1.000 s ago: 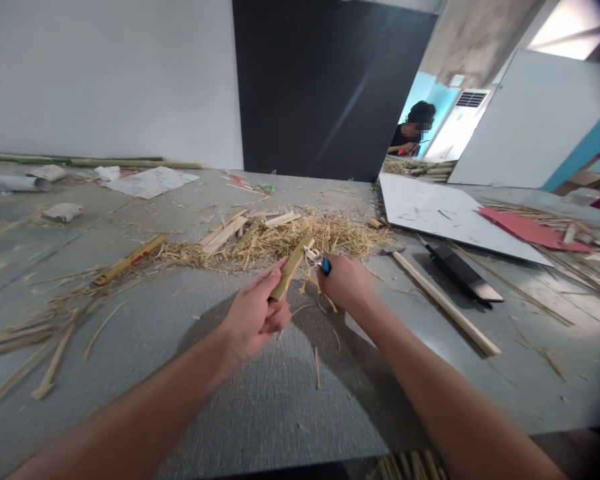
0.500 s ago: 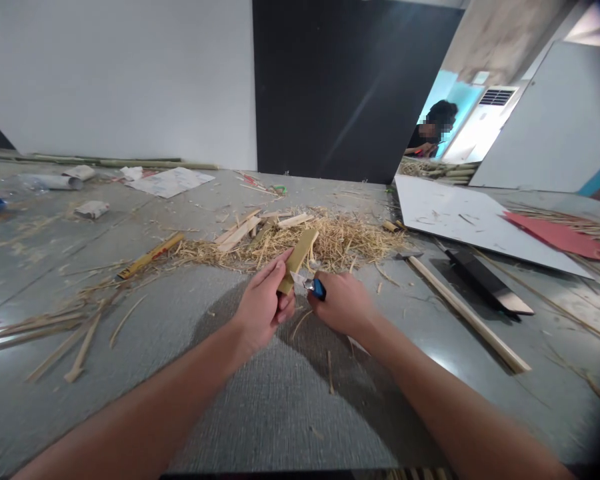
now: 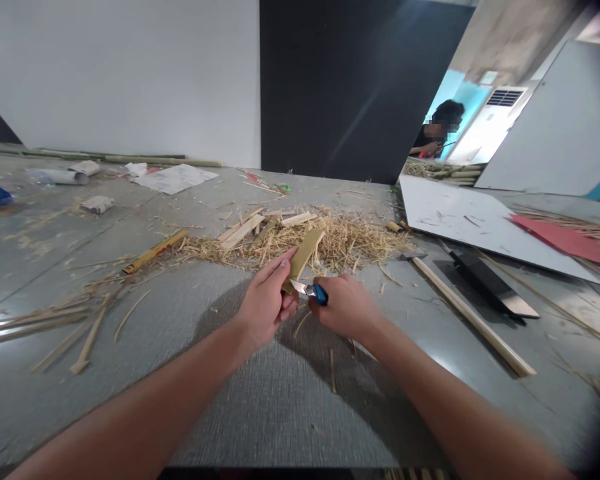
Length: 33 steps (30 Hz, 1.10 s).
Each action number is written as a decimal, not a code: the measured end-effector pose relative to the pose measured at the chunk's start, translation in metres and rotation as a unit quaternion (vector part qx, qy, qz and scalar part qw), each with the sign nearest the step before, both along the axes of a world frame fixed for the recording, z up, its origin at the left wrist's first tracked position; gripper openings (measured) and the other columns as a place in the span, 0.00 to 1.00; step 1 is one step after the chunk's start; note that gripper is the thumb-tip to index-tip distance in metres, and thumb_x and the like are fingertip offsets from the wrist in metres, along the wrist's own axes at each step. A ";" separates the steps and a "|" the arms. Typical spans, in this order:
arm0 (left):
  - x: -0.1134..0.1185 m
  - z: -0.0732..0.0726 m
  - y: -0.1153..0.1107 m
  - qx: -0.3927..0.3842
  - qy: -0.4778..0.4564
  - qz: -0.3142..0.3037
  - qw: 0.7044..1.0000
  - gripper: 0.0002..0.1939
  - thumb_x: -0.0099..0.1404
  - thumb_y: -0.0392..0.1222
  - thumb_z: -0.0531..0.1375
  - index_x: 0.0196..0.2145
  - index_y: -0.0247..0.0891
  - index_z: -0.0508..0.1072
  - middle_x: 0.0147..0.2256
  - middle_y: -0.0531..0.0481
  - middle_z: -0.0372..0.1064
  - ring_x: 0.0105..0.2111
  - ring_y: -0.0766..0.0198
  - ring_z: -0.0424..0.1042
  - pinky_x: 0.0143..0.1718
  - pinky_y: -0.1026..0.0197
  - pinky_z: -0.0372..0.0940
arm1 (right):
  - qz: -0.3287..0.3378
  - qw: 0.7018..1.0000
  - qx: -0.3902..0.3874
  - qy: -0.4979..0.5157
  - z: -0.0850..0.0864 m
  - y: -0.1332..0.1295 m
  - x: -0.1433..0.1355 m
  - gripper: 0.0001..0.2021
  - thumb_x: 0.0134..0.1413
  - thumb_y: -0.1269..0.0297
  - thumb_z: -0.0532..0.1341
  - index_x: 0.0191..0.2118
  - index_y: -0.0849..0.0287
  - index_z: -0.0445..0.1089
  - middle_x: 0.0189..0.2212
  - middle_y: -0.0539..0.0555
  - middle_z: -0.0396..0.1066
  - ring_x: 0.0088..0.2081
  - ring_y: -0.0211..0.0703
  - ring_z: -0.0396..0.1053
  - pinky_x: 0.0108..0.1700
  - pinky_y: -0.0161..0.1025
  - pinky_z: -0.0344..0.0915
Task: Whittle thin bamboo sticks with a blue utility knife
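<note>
My left hand (image 3: 267,297) grips a flat yellow-green bamboo strip (image 3: 306,255), which slants up and to the right. In my right hand (image 3: 346,303) is a blue-handled utility knife (image 3: 321,294), its blade against the strip's lower right edge. Behind the hands lies a heap of thin shavings (image 3: 350,237), with several pale split pieces (image 3: 245,229) at its left side. The lower end of the strip is partly hidden by my left fingers.
A hammer-like tool (image 3: 473,313) and a black object (image 3: 493,283) lie at the right, before a white board (image 3: 460,213). A yellow stick (image 3: 155,251) lies left. A person (image 3: 440,127) is beyond the black panel (image 3: 340,87).
The knife blade has shifted slightly down along the strip toward my left fingers. The whole view has moved a little, so the surroundings appear further right.
</note>
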<state>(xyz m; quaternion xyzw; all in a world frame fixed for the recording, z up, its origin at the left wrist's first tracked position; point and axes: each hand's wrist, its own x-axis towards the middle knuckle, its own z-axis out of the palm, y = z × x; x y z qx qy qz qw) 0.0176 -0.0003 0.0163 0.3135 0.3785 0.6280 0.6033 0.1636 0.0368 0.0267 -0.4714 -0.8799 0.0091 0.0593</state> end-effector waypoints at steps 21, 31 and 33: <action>0.007 0.008 -0.011 0.006 0.045 -0.015 0.999 0.23 0.66 0.45 0.55 0.58 0.38 0.64 0.16 0.63 0.46 0.11 0.75 0.43 0.12 0.69 0.43 | -0.130 0.991 0.000 0.016 0.003 0.020 0.009 0.11 0.51 0.60 0.54 0.31 0.56 0.73 0.30 0.57 0.75 0.31 0.47 0.72 0.29 0.36 0.58; 0.009 0.008 -0.011 -0.013 0.038 -0.044 0.998 0.25 0.66 0.46 0.55 0.59 0.37 0.62 0.15 0.64 0.43 0.11 0.75 0.42 0.13 0.70 0.42 | -0.187 0.981 0.026 0.038 0.006 0.035 0.021 0.11 0.50 0.59 0.54 0.30 0.55 0.72 0.30 0.58 0.75 0.31 0.49 0.72 0.27 0.37 0.55; 0.006 0.007 -0.010 -0.001 0.043 -0.064 0.997 0.25 0.66 0.47 0.55 0.59 0.39 0.62 0.15 0.64 0.44 0.11 0.75 0.41 0.12 0.70 0.42 | -0.190 0.980 0.035 0.037 0.007 0.033 0.020 0.11 0.51 0.59 0.54 0.31 0.55 0.72 0.31 0.57 0.75 0.32 0.49 0.72 0.27 0.37 0.55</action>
